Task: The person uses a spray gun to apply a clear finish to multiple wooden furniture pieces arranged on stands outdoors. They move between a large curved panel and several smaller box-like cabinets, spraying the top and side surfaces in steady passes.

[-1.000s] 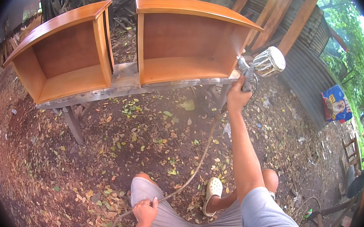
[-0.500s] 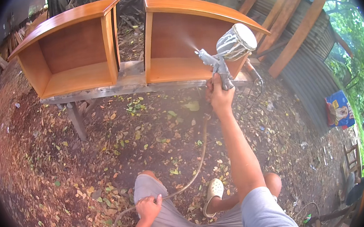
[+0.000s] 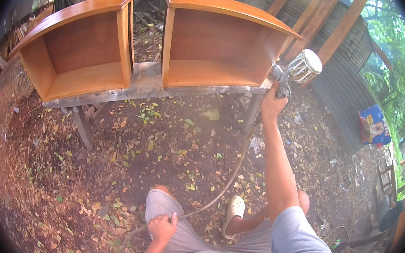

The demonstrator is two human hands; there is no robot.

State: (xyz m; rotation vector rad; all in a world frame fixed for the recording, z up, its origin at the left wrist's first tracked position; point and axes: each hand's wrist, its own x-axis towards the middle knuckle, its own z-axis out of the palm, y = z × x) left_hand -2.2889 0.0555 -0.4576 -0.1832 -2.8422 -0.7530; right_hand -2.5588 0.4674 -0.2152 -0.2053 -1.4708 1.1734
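My right hand [image 3: 273, 105] grips the handle of a grey spray gun [image 3: 281, 80] at the right end of the bench. The gun carries a paint-streaked cup [image 3: 306, 66]; a faint mist leaves its nozzle toward the right side of an orange-brown open wooden cabinet [image 3: 224, 40]. By my left thigh, my left hand [image 3: 162, 228] is closed around a brown air hose [image 3: 227, 186], which runs up toward the gun. A matching wooden cabinet [image 3: 84, 43] stands to the left, with a gap between the two.
Both cabinets rest on a weathered wooden bench [image 3: 148, 78]. Wooden beams [image 3: 341, 30] lean at the right against corrugated metal sheeting [image 3: 338, 110]. A blue printed bag [image 3: 375, 126] hangs or stands there. Fallen leaves cover the dirt ground [image 3: 119, 167].
My right hand has carried the spray gun to the right and slightly down, from in front of the right cabinet to its right edge. My left hand stays on the hose.
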